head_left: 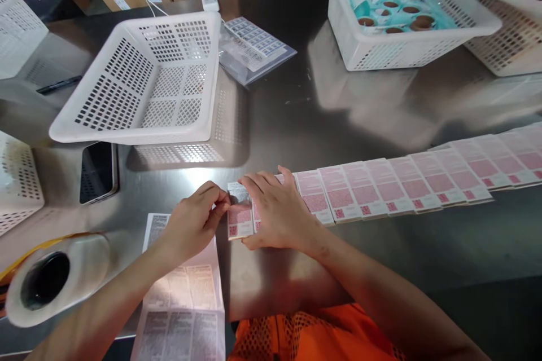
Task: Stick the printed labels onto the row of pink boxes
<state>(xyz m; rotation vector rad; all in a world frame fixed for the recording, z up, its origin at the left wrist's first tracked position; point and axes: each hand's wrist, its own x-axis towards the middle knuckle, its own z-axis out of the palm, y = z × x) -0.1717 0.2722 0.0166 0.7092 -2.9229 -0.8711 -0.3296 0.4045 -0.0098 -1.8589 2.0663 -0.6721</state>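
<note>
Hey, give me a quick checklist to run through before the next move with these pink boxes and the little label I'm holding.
1. Left hand pinches the small label at the top of the end pink box: ok.
2. Right hand lies flat on the neighbouring boxes, steadying them: ok.
3. Label stuck flat and straight: cannot tell, fingers cover part of it.
4. Row of pink boxes lies overlapped in one line to the right: ok.
5. Printed sheet lies under the left forearm, overhanging the table edge: not ok, it could slip.
6. Tilted empty white basket stands apart from the row: ok.
</note>
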